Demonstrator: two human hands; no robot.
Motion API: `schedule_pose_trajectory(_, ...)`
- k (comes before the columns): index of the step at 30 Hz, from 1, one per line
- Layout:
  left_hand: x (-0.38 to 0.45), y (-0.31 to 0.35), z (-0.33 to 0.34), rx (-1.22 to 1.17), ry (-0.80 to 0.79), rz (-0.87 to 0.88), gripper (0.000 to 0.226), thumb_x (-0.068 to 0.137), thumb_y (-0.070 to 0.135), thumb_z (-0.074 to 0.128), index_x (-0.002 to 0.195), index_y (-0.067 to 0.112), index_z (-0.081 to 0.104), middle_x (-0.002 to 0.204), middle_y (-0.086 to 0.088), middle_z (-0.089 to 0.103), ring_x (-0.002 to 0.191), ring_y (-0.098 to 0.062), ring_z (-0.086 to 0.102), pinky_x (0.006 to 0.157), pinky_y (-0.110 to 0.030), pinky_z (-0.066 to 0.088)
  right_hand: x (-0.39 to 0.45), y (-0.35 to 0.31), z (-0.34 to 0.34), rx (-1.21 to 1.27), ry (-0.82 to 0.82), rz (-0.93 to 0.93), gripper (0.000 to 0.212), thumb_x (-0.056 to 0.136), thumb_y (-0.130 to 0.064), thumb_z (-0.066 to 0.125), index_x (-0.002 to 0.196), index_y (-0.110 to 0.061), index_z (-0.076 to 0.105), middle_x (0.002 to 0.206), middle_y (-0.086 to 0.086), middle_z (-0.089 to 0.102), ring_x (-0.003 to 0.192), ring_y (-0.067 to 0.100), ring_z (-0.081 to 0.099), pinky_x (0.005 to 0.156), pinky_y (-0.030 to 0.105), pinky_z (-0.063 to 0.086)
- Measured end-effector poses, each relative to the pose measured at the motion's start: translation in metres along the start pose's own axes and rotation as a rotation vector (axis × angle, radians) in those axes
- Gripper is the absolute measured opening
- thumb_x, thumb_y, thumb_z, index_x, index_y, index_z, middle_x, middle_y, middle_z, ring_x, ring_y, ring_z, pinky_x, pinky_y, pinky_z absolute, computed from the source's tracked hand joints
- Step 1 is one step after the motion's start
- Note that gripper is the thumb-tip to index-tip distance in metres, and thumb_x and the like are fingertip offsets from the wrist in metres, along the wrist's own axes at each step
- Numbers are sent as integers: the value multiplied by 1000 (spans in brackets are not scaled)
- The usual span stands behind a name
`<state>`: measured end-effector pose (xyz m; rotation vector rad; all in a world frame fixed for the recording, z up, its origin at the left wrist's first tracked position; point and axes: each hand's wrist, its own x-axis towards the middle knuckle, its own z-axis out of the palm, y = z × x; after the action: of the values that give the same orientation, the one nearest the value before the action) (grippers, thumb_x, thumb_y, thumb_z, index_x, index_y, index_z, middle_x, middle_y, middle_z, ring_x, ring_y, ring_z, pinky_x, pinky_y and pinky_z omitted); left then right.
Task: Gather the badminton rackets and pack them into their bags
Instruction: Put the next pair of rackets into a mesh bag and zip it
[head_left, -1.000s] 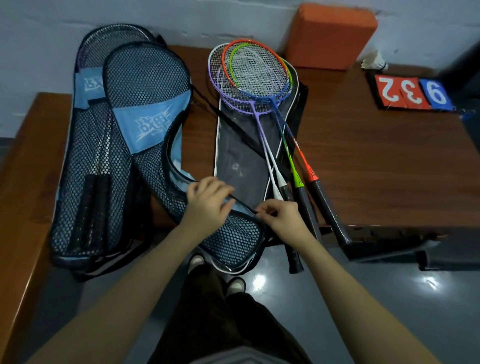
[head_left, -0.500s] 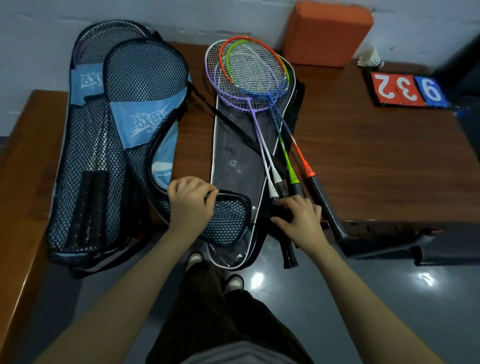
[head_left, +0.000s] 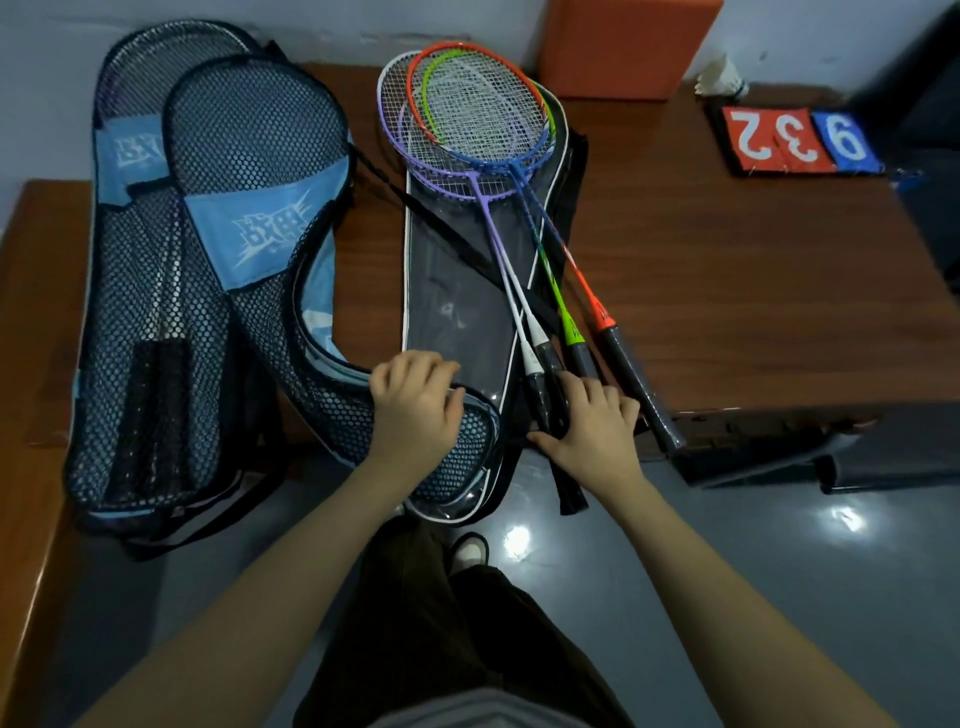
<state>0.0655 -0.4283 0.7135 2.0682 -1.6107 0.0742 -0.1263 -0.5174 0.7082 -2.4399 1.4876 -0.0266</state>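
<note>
Far left of her fingers, a mesh bag (head_left: 150, 312) already holds rackets. The left hand (head_left: 415, 410) curls its fingers over the open mesh bag's (head_left: 260, 171) lip, likely keeping it open. Just right, the right hand (head_left: 592, 431) lies with fingers spread across the loose rackets' (head_left: 467, 114) handles atop the clear bag (head_left: 457, 291), seemingly bunching them.

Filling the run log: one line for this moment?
left hand grips mesh bag | right hand on racket handles | rackets unpacked

Both bare forearms reach up from the frame's bottom; the left hand (head_left: 415, 410) is curled at centre, and the right hand (head_left: 592, 431) lies flatter, fingers spread.
</note>
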Motion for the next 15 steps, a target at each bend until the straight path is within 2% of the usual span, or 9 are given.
schedule_pose_trajectory(3, -9, 19, 13, -8, -95, 214, 30, 79, 35, 60, 95, 11, 67, 101, -5, 63, 105, -23, 50, 86, -38, 29, 2, -1, 2, 18, 34, 6, 73, 72, -48, 68, 132, -16, 41, 123, 8, 53, 114, 29, 45, 95, 40, 25)
schedule_pose_trajectory(5, -15, 26, 25, 36, -172, 286, 35, 74, 42, 62, 92, 12, 68, 98, -4, 64, 103, -23, 49, 86, -38, 29, 3, -2, 1, 82, 54, 38, 73, 69, -47, 70, 130, -15, 43, 122, 6, 54, 115, 27, 45, 94, 39, 25)
schedule_pose_trajectory(9, -19, 28, 37, 84, -224, 233, 22, 67, 33, 73, 82, 18, 68, 88, -2, 62, 94, -22, 43, 80, -37, 28, 2, -1, -8, 256, 106, 84, 75, 64, -41, 73, 128, -16, 43, 123, 2, 52, 119, 21, 43, 95, 35, 22)
schedule_pose_trajectory(11, -19, 27, 38, 65, -205, 232, 10, 72, 28, 67, 76, 19, 68, 84, -2, 60, 91, -23, 42, 77, -37, 28, 2, -1, -17, 322, 118, 59, 74, 64, -37, 75, 127, -18, 42, 124, -1, 51, 120, 17, 43, 93, 31, 20)
schedule_pose_trajectory(13, -19, 27, 40, 41, -209, 247, 13, 76, 25, 57, 70, 18, 66, 81, -1, 58, 89, -22, 42, 77, -36, 27, 1, -1, -26, 360, 120, 42, 71, 65, -33, 75, 127, -18, 43, 126, -3, 51, 119, 14, 44, 91, 27, 18)
schedule_pose_trajectory(15, -18, 29, 37, -17, -199, 207, 12, 78, 22, 55, 72, 18, 64, 83, 0, 58, 89, -22, 45, 78, -34, 25, -1, 2, -31, 358, 137, 52, 66, 66, -29, 73, 126, -21, 44, 125, -3, 52, 118, 13, 46, 90, 27, 17)
